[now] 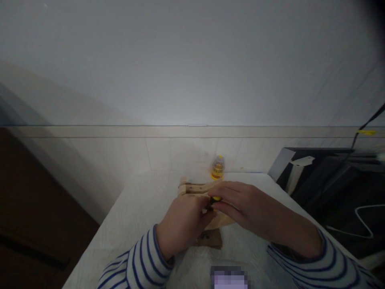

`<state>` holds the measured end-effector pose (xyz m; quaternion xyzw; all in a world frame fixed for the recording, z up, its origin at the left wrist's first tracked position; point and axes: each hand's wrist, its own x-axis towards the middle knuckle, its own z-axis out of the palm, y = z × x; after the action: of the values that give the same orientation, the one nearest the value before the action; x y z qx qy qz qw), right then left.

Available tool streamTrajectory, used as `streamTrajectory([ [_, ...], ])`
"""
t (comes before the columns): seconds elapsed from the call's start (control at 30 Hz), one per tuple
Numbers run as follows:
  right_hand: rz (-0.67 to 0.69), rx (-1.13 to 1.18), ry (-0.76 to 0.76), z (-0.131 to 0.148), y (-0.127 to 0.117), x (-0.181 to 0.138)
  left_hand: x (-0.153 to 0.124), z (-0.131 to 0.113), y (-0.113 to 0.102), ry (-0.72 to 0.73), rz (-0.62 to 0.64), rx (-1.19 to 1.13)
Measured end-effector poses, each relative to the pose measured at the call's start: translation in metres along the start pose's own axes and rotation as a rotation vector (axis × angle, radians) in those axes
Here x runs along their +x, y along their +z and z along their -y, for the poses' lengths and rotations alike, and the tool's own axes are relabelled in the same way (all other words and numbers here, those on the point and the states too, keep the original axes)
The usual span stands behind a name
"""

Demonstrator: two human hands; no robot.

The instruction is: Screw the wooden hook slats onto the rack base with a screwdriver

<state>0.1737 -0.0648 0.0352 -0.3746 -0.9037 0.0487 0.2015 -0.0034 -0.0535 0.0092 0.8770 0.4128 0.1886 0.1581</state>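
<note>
My right hand (240,200) comes in from the right, its thumb and fingers closed around a small black-and-yellow screwdriver (215,198). Beside it my left hand (186,218) is closed against a pale wooden frame (197,188) with dark-edged rails; the fingers hide much of where they grip. The screwdriver's lower end lies between the two hands, and its tip is hidden. Under the hands, towards me, a brown piece (212,239) with small dark bits on it lies on the table.
A clear capsule with a yellow base (217,168) stands at the back of the white-covered table (120,224), near the wall. Blurred out at the front edge is a dark-framed item (230,279). Black equipment and a white cable (371,228) are on the right.
</note>
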Motion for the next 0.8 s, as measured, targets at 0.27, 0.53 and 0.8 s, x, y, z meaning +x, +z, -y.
streamTrajectory([
  [0.27, -0.011, 0.055, 0.01, 0.0011, -0.0003, -0.0003, 0.0014, 0.0003, 0.0006, -0.028, -0.023, -0.003],
  [0.53, 0.041, 0.124, 0.011, -0.0026, 0.0021, 0.0018, 0.0001, 0.0005, -0.0008, -0.014, -0.015, -0.062],
  [0.8, 0.095, 0.108, 0.077, -0.0005, 0.0008, 0.0069, 0.0012, 0.0046, 0.0002, 0.011, 0.019, -0.118],
])
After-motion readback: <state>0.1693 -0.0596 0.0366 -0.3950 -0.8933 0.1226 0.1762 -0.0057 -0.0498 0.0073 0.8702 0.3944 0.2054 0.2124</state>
